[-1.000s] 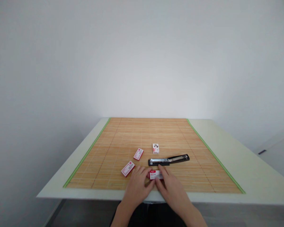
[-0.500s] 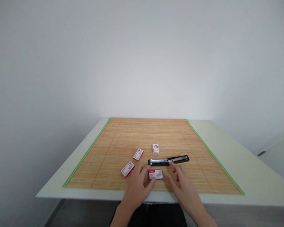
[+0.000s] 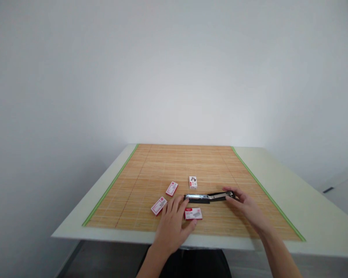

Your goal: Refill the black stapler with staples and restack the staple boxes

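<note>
A black stapler (image 3: 197,199) lies opened out on the bamboo mat, its metal staple channel showing. My right hand (image 3: 246,206) has thumb and fingers around the right end of the stapler. My left hand (image 3: 171,224) rests low over the mat with fingers extended, the fingertips at the stapler's left end. Between its forefinger and thumb is a red and white staple box (image 3: 193,214), lying flat; whether the thumb touches it I cannot tell. Left of that hand sits another red and white box (image 3: 159,206), partly beside the fingers.
Farther back on the mat are a red-edged white box (image 3: 172,189) and a small white box with a dark picture (image 3: 193,182). The bamboo mat (image 3: 133,212) has green side edges and covers much of the white table (image 3: 313,216). A white wall (image 3: 174,77) rises behind.
My right hand has moved right, from the stapler's middle to its right end, and closed on it. My left hand has stayed near the front box. The whole view has shifted slightly.
</note>
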`<act>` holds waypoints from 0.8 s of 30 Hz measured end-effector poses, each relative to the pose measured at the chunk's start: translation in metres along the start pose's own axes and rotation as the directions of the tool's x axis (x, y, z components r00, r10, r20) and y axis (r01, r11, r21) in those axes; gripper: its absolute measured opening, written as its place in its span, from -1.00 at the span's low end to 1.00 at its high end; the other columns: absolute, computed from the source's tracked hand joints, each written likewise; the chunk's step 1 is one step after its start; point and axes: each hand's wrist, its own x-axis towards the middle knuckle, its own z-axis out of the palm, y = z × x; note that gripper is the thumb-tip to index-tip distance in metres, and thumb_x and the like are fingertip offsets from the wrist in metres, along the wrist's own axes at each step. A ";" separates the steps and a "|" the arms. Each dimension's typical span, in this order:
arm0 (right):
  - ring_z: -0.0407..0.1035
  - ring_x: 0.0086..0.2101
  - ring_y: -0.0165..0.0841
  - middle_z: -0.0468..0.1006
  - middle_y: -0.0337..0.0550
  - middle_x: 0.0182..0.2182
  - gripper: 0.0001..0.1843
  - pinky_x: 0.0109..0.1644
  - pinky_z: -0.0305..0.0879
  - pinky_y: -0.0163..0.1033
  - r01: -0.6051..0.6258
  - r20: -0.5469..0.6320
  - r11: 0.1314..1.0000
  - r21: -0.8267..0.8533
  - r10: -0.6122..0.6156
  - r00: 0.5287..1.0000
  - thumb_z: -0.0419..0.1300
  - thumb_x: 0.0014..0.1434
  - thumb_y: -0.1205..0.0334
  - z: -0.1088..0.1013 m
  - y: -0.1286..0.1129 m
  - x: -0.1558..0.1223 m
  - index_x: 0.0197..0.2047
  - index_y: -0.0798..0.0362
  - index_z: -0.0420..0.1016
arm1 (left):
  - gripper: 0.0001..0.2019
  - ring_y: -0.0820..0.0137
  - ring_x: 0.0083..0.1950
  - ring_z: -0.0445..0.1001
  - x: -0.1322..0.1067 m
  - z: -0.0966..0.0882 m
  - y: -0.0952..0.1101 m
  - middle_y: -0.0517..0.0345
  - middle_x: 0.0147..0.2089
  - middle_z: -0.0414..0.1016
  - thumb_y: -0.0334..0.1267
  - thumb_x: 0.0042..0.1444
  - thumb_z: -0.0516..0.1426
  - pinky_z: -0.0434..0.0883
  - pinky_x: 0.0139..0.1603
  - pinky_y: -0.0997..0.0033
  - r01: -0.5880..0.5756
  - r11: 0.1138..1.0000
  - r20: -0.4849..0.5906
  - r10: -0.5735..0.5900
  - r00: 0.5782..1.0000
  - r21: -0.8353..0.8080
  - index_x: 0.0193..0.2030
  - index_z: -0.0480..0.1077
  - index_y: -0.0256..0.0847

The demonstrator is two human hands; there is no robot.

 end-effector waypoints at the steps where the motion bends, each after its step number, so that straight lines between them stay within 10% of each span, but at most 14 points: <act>1: 0.42 0.14 -0.05 0.58 0.01 0.12 -0.34 0.31 0.27 0.06 0.006 0.033 1.000 -0.003 -0.006 0.999 0.38 0.12 -0.23 -0.001 -0.002 0.001 0.19 -0.07 0.50 | -0.38 0.07 0.47 0.15 0.000 -0.001 0.001 0.11 0.48 0.21 0.05 0.29 0.17 0.14 0.48 -0.12 0.003 1.000 0.006 -0.003 1.000 -0.006 0.46 0.20 0.07; 12: 0.44 0.12 0.01 0.46 0.04 0.26 -0.39 0.19 0.40 0.09 0.045 0.038 0.999 -0.017 -0.045 0.998 0.47 -0.03 -0.28 -0.009 -0.026 0.004 -0.01 -0.09 0.62 | -0.41 0.04 0.43 0.21 0.002 -0.005 0.003 0.10 0.44 0.28 -0.04 0.25 0.22 0.19 0.44 -0.15 -0.003 0.995 -0.018 0.001 1.000 -0.099 0.40 0.26 0.07; 24: 0.30 0.21 -0.17 0.48 -0.07 0.16 -0.71 0.36 0.17 0.05 0.481 0.231 0.813 -0.329 -0.424 0.876 0.29 0.14 0.29 0.106 -0.062 0.031 -0.04 -0.05 0.63 | -0.38 -0.02 0.51 0.09 -0.002 0.003 -0.001 -0.02 0.49 0.14 -0.07 0.24 0.22 0.15 0.47 -0.22 0.026 0.997 -0.032 -0.028 0.999 -0.071 0.42 0.24 0.04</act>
